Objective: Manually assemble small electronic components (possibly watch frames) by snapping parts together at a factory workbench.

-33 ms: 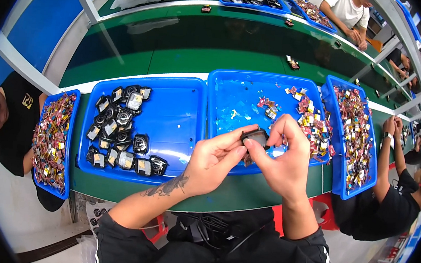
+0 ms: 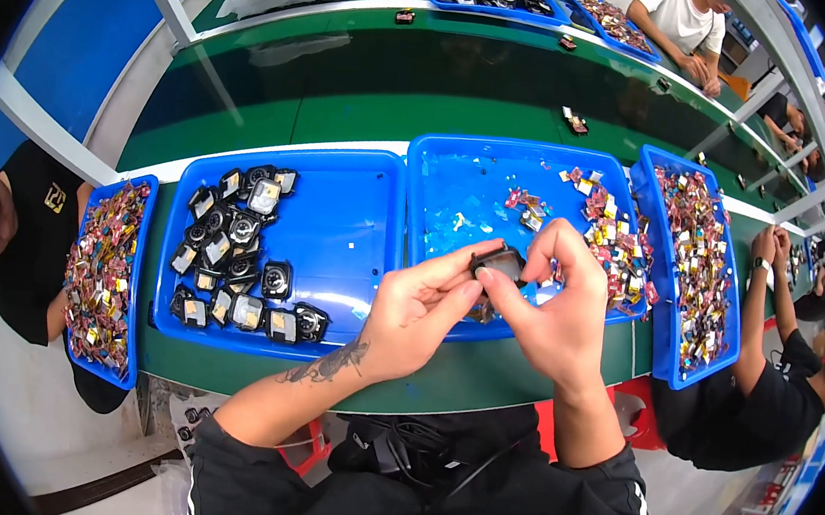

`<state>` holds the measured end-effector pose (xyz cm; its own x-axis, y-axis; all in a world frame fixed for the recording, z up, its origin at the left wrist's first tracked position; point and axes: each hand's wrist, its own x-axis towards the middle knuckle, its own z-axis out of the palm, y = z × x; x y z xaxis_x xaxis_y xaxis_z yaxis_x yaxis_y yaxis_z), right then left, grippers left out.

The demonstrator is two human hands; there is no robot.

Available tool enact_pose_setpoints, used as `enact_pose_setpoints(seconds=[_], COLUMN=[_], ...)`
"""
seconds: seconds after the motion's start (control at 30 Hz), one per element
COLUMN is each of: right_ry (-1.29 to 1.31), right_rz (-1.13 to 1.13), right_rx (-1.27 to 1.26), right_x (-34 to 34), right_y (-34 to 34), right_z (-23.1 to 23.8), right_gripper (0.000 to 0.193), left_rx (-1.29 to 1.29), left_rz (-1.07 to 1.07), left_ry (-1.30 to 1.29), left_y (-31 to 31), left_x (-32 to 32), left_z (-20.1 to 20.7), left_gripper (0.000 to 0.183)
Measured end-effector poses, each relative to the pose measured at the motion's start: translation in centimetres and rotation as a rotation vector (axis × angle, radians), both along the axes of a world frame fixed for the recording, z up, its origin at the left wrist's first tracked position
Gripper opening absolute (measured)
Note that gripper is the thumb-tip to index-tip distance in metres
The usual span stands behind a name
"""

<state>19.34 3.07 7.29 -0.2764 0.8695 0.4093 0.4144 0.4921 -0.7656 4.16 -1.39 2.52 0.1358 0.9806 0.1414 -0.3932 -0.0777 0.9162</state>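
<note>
Over the front part of the middle blue tray, both my hands hold one black watch case. My left hand pinches its left side between thumb and fingers. On the right side, my right hand has its thumb pressed on the case's near face and its index finger curled above. A bit of reddish parts shows just below the case, partly hidden by my fingers. In the left blue tray, several black watch cases lie in a loose heap, some showing silvery insides.
Small circuit boards with coloured parts lie along the middle tray's right side. More fill a narrow tray at right and another at far left. Beyond runs a green conveyor belt carrying a few pieces. Co-workers sit at both sides and across.
</note>
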Motion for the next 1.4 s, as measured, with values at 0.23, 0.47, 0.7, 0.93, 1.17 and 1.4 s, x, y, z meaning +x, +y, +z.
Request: enact_pose_setpoints(seconds=[0.23, 0.47, 0.7, 0.93, 1.17, 1.4], right_ry=[0.029, -0.021, -0.16, 0.669, 0.689, 0.644], right_rz=[0.066, 0.071, 0.036, 0.158, 0.209, 0.202], right_rx=[-0.095, 0.277, 0.4, -0.524, -0.583, -0.511], right_x=[-0.5, 0.9, -0.4, 1.3, 2.1, 2.4], right_y=[0.4, -2.1, -2.8, -2.1, -2.0, -2.3], right_z=[-1.8, -2.3, -4.1, -2.9, -2.3, -2.5], right_gripper=[0.026, 0.05, 0.033, 0.015, 0.019, 0.019], left_rx=[-0.242, -0.262, -0.203, 0.232, 0.483, 0.564], left_rz=[-0.009, 0.092, 0.114, 0.118, 0.221, 0.327], left_ry=[-0.105, -0.266, -0.208, 0.309, 0.682, 0.719], left_y=[1.0, 1.5, 1.0, 0.4, 0.2, 0.3], left_x=[-0.6, -0.8, -0.6, -1.3, -1.5, -1.0], left_z=[-1.1, -1.1, -0.6, 1.8, 2.0, 1.6], left_gripper=[0.031, 0.023, 0.024, 0.038, 0.035, 0.034])
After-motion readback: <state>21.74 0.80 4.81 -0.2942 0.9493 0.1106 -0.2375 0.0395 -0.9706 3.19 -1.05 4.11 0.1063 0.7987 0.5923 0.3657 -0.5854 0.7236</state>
